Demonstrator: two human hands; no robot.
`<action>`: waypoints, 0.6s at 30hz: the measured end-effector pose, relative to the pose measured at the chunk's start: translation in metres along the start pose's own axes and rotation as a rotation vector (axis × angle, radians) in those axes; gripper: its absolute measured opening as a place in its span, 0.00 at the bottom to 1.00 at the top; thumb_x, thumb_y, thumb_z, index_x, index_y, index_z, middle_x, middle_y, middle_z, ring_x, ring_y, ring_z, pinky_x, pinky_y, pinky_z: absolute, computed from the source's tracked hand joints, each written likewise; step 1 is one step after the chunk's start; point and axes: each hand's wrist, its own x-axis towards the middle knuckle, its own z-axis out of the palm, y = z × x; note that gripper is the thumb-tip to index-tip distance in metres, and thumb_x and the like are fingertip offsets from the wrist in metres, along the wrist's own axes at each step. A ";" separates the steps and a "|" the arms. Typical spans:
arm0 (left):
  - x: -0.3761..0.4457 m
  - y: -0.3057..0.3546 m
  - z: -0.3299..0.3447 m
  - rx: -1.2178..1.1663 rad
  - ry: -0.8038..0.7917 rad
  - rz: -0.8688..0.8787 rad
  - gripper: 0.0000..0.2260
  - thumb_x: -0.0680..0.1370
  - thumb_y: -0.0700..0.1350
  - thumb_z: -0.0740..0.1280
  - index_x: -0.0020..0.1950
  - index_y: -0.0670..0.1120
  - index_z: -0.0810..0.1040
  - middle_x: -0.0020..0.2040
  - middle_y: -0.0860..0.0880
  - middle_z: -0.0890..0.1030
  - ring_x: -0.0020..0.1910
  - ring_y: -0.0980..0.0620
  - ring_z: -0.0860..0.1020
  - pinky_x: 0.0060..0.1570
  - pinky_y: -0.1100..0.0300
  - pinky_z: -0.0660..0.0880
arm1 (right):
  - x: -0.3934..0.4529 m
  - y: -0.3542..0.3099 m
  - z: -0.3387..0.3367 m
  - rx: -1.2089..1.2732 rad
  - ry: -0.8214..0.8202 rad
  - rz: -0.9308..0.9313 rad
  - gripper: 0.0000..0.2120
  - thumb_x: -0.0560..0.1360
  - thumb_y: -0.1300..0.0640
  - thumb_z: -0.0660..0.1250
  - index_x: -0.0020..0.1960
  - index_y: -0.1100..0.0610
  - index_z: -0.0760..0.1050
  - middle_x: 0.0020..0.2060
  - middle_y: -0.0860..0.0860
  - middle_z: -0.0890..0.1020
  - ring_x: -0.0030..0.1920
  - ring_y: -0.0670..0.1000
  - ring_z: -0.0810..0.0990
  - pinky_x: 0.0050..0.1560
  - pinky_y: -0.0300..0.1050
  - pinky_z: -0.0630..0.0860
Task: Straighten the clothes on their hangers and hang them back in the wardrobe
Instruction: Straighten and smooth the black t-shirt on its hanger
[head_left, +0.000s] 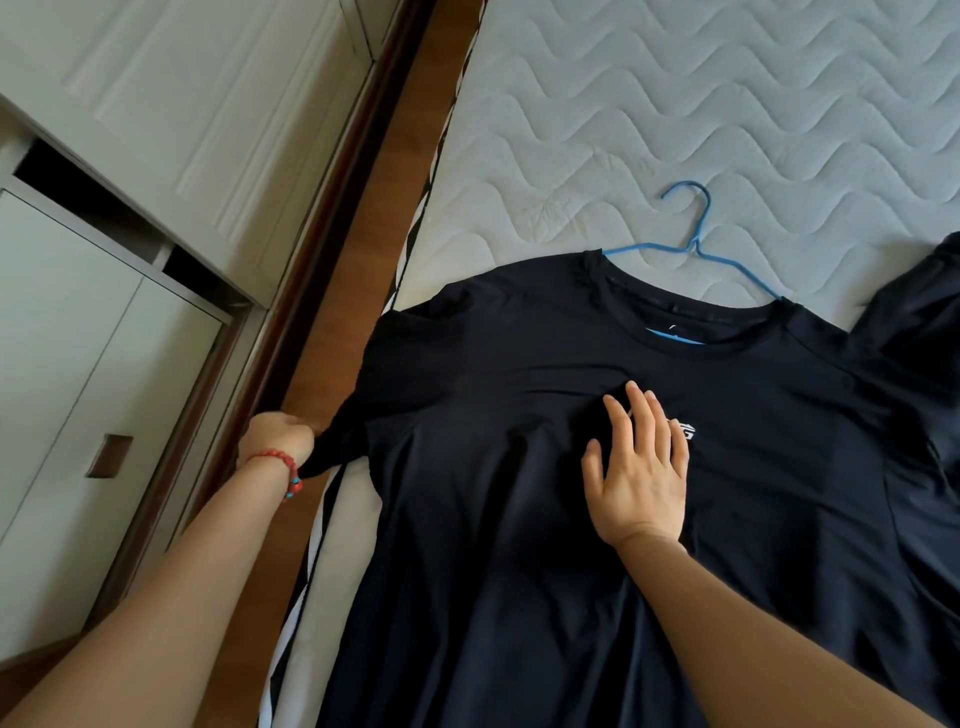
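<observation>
Right hand (641, 467) flat on shirt (493, 519); left hand (278, 434) pinches its sleeve (337, 441).

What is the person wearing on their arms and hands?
Both forearms are bare, with no sleeves showing. The left hand has a bracelet of small red beads at the wrist, with a few blue beads near one end. The right hand wears nothing: no ring, watch or glove shows on its fingers.

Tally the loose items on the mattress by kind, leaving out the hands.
Dark T-shirt on the hanger, left hand gripping its sleeve, right hand flat on its chest: 1
Blue wire hanger: 1
Other dark garment, cut off at the right edge: 1
Total: 3
</observation>
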 end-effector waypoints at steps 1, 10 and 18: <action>0.002 0.004 0.002 0.054 0.053 0.083 0.14 0.77 0.43 0.63 0.61 0.42 0.75 0.62 0.39 0.76 0.59 0.38 0.74 0.59 0.46 0.72 | 0.000 0.000 0.000 0.001 0.002 0.001 0.23 0.73 0.49 0.52 0.66 0.56 0.68 0.69 0.55 0.69 0.70 0.53 0.60 0.69 0.51 0.52; -0.003 0.083 0.012 -0.040 -0.129 0.659 0.17 0.76 0.41 0.66 0.65 0.46 0.73 0.63 0.43 0.73 0.63 0.45 0.72 0.60 0.60 0.65 | 0.000 0.001 0.002 0.002 -0.002 -0.008 0.23 0.74 0.49 0.53 0.66 0.56 0.67 0.69 0.56 0.69 0.70 0.54 0.61 0.69 0.51 0.52; 0.007 0.092 0.004 0.159 0.334 0.760 0.07 0.74 0.43 0.68 0.47 0.40 0.79 0.45 0.39 0.78 0.46 0.38 0.77 0.50 0.48 0.72 | 0.000 0.002 0.002 0.008 -0.029 0.001 0.23 0.74 0.49 0.53 0.66 0.55 0.66 0.70 0.54 0.68 0.71 0.53 0.60 0.70 0.50 0.51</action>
